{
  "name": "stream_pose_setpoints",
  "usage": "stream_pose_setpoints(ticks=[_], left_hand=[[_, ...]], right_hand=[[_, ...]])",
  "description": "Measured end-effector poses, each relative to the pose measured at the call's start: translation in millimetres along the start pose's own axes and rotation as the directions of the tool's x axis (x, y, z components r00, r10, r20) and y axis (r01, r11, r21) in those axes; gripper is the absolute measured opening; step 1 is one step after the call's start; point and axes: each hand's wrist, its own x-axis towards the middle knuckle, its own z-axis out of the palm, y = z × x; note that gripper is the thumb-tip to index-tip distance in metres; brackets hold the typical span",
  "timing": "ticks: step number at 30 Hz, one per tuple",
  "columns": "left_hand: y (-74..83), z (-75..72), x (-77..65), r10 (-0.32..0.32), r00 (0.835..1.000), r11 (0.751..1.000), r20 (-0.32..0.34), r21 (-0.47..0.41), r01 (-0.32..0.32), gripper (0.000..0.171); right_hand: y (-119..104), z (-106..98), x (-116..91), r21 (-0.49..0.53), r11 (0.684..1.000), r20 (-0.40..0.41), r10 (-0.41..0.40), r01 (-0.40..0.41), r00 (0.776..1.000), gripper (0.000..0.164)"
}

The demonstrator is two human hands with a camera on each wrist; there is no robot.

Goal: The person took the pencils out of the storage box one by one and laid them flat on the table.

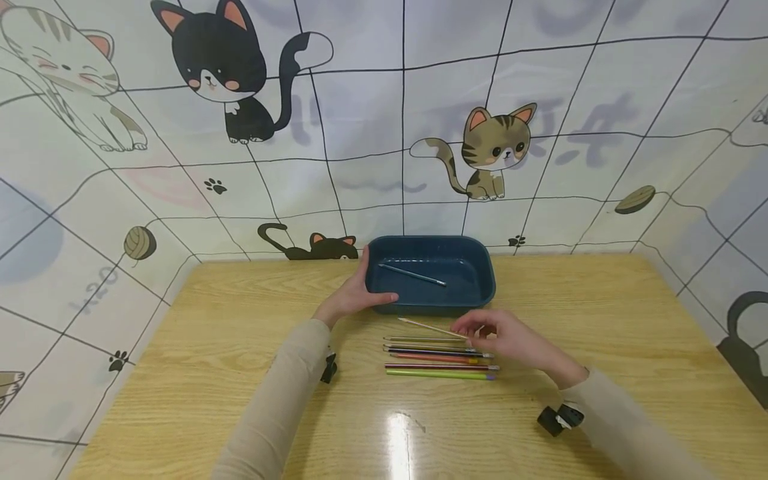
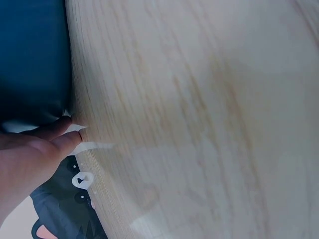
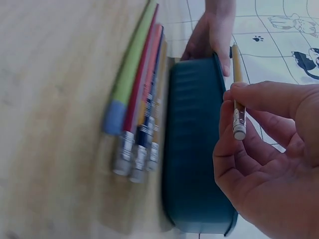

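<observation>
My right hand pinches a yellow pencil near its eraser end, between thumb and fingers. The pencil is above the table, just in front of a dark blue plastic bin. At the bin's left end, my left hand holds it, with the thumb at the front rim and the fingers along the outer side. Inside the bin lies one blue-grey pencil. Several pencils lie side by side in front of the bin, among them a lime green pencil, a dark red pencil and an orange-red pencil.
Underneath is a light wood-grain table. Behind the bin rises a white sheet printed with cartoon cats and grid lines, which also covers both sides. Dark wrist devices, such as the one on the right, sit at the cuffs.
</observation>
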Motion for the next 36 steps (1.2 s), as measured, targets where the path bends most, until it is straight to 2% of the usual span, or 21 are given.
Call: stream_pose_setpoints(ticks=[6,14,19,29,36], left_hand=[[1.1,0.2,1.0,0.001,1.000,1.000,-0.001,-0.005,-0.001,0.121],[2.8,1.3,1.2,0.002,1.000,1.000,-0.005,-0.011,-0.003,0.121],[2.5,1.3,1.0,0.004,1.000,1.000,-0.003,-0.002,-0.004,0.121],[0.7,1.7,0.4,0.000,1.000,1.000,-0.003,0.003,0.000,0.120],[0.0,2.3,-0.2,0.000,1.000,1.000,-0.010,0.011,0.000,0.120]], right_hand=[[3.1,12.1,-9.6,0.024,0.999,0.019,-0.033,0.032,0.999,0.018],[5.5,25.9,-18.7,0.035,0.999,0.068,0.024,-0.026,0.997,0.019],[5.5,32.1,-21.5,-0.004,1.000,0.061,0.019,-0.019,0.998,0.021],[3.0,41.2,-25.9,-0.167,0.983,0.040,-0.067,0.073,0.997,0.020],[3.1,41.4,-23.8,-0.262,0.963,0.044,-0.051,0.061,0.998,0.018]])
